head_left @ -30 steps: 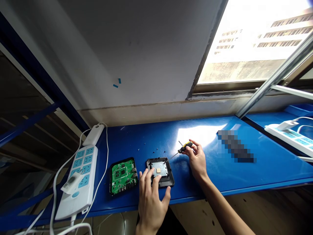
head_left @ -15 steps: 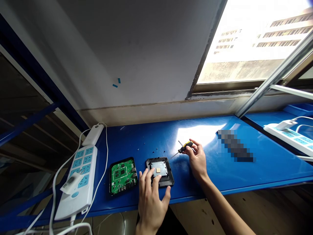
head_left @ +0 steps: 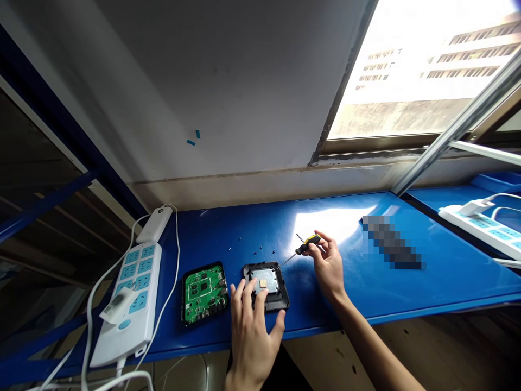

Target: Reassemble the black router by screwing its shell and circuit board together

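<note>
My right hand [head_left: 328,260] grips a screwdriver [head_left: 309,244] with a yellow and black handle. Its thin shaft slants down to the left, and the tip meets the upper right corner of a metal plate [head_left: 268,273] inside a black plastic cover [head_left: 280,301]. A small beige square pad [head_left: 263,283] sits on the plate. My left hand [head_left: 254,331] lies with fingers spread over the cover's left and near side, fingertips on the plate and rim. Left of it rests a green circuit board [head_left: 203,290] in a black casing.
Several tiny screws [head_left: 261,247] are scattered behind the cover. A white power strip [head_left: 138,293] with cables lines the left side of the blue table [head_left: 350,304]. Toward the right lies a blurred-out dark object [head_left: 393,244]; another power strip [head_left: 488,225] is beyond it.
Almost nothing differs. The screwdriver handle and right hand have shifted very slightly to the left; the left hand stays spread on the cover.
</note>
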`<state>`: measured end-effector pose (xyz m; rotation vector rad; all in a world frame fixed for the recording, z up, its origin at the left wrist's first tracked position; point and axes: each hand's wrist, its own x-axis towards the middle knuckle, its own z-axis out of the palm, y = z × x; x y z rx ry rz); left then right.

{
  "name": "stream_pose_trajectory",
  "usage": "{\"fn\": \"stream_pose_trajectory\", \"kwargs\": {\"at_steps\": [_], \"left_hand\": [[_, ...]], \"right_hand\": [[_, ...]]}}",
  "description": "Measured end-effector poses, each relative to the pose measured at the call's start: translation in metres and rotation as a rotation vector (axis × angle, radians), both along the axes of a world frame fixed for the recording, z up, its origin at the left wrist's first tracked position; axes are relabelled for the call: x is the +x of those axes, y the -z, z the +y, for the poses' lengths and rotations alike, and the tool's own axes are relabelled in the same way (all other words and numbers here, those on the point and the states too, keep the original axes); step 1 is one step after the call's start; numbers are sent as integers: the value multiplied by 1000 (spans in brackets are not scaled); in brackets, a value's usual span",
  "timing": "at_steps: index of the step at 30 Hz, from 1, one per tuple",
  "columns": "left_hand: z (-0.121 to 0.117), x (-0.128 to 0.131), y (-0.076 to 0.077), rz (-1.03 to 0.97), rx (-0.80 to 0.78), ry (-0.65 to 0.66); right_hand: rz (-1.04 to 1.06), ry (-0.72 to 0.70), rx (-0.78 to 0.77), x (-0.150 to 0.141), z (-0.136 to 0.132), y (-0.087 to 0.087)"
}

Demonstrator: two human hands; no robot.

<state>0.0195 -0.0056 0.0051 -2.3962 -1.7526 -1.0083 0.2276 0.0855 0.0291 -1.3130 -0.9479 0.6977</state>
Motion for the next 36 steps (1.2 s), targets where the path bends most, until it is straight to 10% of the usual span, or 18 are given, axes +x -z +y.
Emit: {"fn": "stream_pose_trajectory", "kwargs": {"at_steps": [14,36], "left_hand": [[43,7,-20,44,-256,59],[51,-1,-12,12,-197,142]], "right_hand": [[65,-3,15,0,2,6],[82,9,36,1,2,7]]}}
